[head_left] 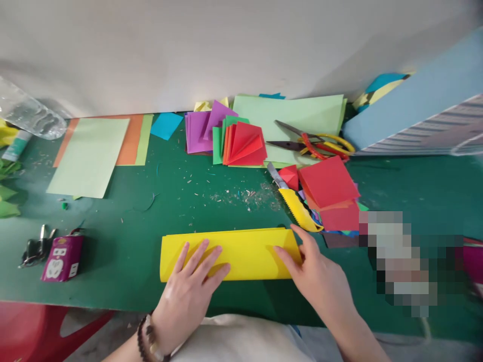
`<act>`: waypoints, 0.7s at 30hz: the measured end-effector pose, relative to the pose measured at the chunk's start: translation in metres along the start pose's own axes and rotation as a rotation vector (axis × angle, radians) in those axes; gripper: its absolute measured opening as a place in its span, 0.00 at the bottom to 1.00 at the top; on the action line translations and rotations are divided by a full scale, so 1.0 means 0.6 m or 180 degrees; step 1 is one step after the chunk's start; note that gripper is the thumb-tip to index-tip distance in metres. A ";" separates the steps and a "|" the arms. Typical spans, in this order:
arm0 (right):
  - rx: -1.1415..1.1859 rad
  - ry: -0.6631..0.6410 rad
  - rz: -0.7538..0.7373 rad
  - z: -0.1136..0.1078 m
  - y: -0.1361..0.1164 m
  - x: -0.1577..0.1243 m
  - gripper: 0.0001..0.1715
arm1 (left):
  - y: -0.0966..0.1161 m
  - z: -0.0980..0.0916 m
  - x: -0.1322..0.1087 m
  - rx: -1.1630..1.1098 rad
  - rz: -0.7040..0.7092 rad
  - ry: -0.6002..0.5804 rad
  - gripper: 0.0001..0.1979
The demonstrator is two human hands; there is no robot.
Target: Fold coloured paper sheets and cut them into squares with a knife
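Note:
A strip of folded yellow paper (247, 259) lies lengthwise near the front of the green table. My left hand (188, 286) rests flat on its left half, fingers spread, pressing it from above. At the right end, my right hand (320, 281) has its thumb on top and its index finger at the far corner; the other fingers curl round the short edge, partly hidden. Behind that hand lies a yellow box cutter (300, 208), blade extended, beside red folded papers (328, 183).
Scissors (313, 143) lie on pale green sheets (294, 113) at the back. Purple (196, 133) and red folded pieces (245, 146) sit beside them. Left are stacked sheets (88, 156), a purple box (62, 256) and a plastic bottle (32, 110). A pixelated object (400, 261) lies right.

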State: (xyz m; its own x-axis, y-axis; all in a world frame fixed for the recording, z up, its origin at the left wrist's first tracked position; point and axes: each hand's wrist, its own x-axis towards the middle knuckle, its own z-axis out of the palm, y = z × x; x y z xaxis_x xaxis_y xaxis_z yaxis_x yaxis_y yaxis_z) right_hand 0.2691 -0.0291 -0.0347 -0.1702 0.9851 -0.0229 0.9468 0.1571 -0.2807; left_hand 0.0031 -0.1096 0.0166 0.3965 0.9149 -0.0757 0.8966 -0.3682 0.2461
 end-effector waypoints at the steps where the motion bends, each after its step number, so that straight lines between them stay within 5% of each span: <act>1: 0.0106 0.0055 -0.0016 -0.001 0.002 -0.003 0.44 | 0.000 0.001 -0.001 -0.0065 -0.0021 -0.0069 0.26; 8: 0.0397 0.0424 -0.0267 -0.003 0.013 -0.024 0.40 | -0.001 0.009 -0.008 -0.0444 -0.0214 -0.0318 0.28; 13: 0.0522 0.0773 -0.0868 0.004 0.013 -0.032 0.30 | -0.005 0.012 -0.008 -0.0545 -0.0197 -0.0436 0.28; 21: 0.0354 0.0715 -0.1602 0.011 -0.007 -0.045 0.36 | -0.012 0.016 -0.006 -0.0589 -0.0151 -0.0442 0.29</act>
State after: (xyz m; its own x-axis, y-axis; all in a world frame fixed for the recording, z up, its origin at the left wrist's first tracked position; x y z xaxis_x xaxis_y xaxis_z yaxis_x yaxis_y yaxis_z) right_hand 0.2680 -0.0568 -0.0391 -0.5197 0.7831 0.3416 0.7273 0.6153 -0.3039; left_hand -0.0028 -0.1118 0.0060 0.3894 0.8943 -0.2204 0.8685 -0.2769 0.4111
